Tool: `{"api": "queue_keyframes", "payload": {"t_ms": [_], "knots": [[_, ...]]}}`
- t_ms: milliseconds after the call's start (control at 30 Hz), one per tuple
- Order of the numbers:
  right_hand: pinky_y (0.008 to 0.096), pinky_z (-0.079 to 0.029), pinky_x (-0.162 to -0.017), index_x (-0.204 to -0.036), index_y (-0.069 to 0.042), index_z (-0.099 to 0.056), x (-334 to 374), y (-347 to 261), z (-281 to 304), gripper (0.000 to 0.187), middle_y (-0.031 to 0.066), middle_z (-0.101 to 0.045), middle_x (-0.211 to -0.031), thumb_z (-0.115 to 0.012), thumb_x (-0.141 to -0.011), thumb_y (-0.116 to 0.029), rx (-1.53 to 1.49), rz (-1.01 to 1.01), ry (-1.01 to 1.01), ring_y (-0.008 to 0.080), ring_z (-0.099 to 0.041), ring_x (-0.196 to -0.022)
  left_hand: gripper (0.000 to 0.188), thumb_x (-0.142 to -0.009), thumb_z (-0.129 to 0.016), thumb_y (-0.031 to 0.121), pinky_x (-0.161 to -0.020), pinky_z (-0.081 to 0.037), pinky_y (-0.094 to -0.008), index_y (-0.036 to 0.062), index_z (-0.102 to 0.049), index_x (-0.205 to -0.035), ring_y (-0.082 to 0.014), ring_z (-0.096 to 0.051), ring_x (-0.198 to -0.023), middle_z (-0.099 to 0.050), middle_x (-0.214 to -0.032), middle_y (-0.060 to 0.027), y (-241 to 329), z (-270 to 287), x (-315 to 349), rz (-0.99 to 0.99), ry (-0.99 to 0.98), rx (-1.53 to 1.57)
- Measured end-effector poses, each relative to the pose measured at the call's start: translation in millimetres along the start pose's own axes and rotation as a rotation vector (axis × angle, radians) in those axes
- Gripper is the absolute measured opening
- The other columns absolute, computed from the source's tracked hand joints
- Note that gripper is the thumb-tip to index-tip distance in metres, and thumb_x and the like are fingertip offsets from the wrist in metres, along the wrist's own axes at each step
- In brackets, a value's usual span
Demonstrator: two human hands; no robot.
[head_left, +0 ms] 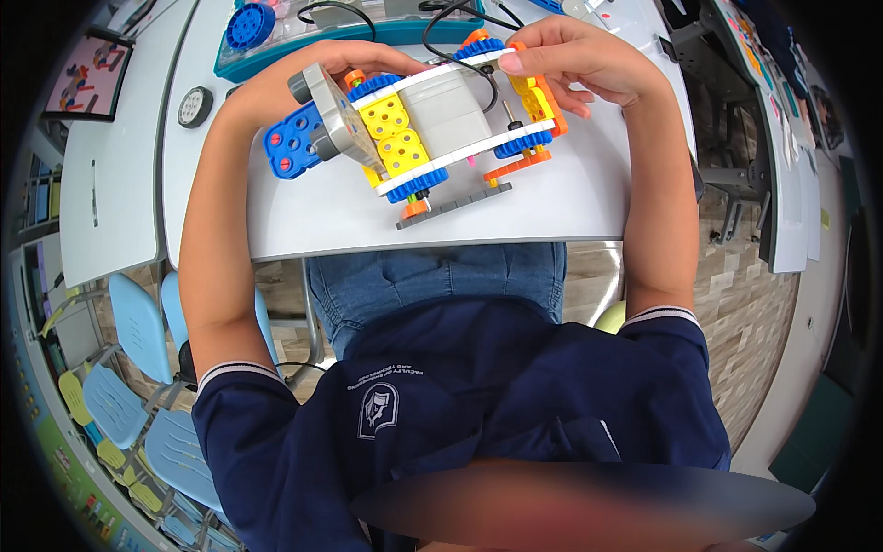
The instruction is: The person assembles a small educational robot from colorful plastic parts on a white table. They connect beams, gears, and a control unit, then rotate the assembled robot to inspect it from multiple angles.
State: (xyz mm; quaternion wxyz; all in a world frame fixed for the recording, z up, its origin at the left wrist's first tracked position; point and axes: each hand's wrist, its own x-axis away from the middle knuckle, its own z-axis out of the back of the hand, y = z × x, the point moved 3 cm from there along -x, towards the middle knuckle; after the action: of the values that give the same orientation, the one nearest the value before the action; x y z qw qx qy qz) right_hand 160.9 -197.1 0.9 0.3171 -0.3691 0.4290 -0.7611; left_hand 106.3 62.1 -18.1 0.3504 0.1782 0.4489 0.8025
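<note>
A toy robot model (449, 112) built from plastic construction pieces is at the table's near middle, tilted. Its body is a grey block with yellow blocks (402, 153), white side beams and blue gears (417, 185). On its left end sit a grey two-eyed sensor (340, 120) and a blue perforated plate (292, 143). A dark grey toothed beam (455, 206) hangs along its near side as a leg. My left hand (354, 57) grips the far left side, its fingertips partly hidden. At the far right corner my right hand (575, 63) holds it, thumb on the white beam.
Behind the model stands a teal-edged parts tray (276, 51) with a blue wheel (250, 26). Black cables (441, 28) run from there to the model. A small wheel (194, 107) lies left on the white table (322, 230). A screen (89, 75) is farther left.
</note>
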Motion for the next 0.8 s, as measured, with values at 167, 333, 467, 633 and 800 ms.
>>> {"api": "queue_keyframes", "payload": {"t_ms": [167,333,467,633,800], "knots": [[0.0146,-0.035,-0.033,-0.082,0.001,-0.065,-2.1,-0.1,-1.1,0.049,0.0012,-0.055,-0.050,-0.067,-0.088,-0.048,0.000,0.047,-0.003,0.0054,-0.051,-0.033,0.078,-0.056,-0.083,0.022,-0.100,-0.047,-0.0359,0.0090,-0.062,-0.130,-0.0272,-0.059,-0.122,-0.061,-0.132,-0.0145,1.6,-0.5,0.4,0.006,-0.010,0.089],[0.0173,-0.032,-0.035,-0.081,-0.002,-0.069,-1.5,-1.0,-1.9,0.047,0.0054,-0.059,-0.049,-0.069,-0.084,-0.050,-0.018,0.069,0.072,0.0052,-0.048,-0.032,0.085,-0.052,-0.085,0.026,-0.100,-0.046,-0.0359,0.0086,-0.061,-0.131,-0.0279,-0.058,-0.124,-0.060,-0.133,-0.0149,-3.2,0.5,4.4,0.007,-0.014,-0.012],[0.0173,-0.033,-0.036,-0.081,-0.002,-0.070,-2.3,-1.5,-4.7,0.048,0.0039,-0.057,-0.048,-0.070,-0.084,-0.050,-0.042,0.077,0.089,0.0054,-0.048,-0.033,0.094,-0.044,-0.085,0.032,-0.097,-0.046,-0.0331,0.0094,-0.061,-0.132,-0.0266,-0.058,-0.124,-0.061,-0.133,-0.0141,-6.3,2.1,1.9,-0.023,-0.056,0.039],[0.0177,-0.035,-0.038,-0.075,-0.004,-0.068,-6.9,0.8,-11.3,0.047,0.0040,-0.057,-0.048,-0.070,-0.084,-0.050,-0.052,0.078,0.099,0.0059,-0.049,-0.034,0.092,-0.046,-0.086,0.026,-0.092,-0.045,-0.0288,0.0139,-0.060,-0.134,-0.0212,-0.060,-0.114,-0.062,-0.133,-0.0067,-2.6,-3.2,7.7,0.102,-0.005,0.057],[0.0170,-0.037,-0.037,-0.078,-0.002,-0.067,-8.3,0.1,-12.9,0.049,0.0031,-0.057,-0.050,-0.068,-0.086,-0.050,-0.042,0.071,0.057,0.0055,-0.050,-0.035,0.090,-0.047,-0.088,0.019,-0.087,-0.046,-0.0270,0.0173,-0.061,-0.133,-0.0180,-0.060,-0.109,-0.063,-0.132,-0.0029,-0.9,-3.2,5.4,0.076,0.000,0.025]]}}
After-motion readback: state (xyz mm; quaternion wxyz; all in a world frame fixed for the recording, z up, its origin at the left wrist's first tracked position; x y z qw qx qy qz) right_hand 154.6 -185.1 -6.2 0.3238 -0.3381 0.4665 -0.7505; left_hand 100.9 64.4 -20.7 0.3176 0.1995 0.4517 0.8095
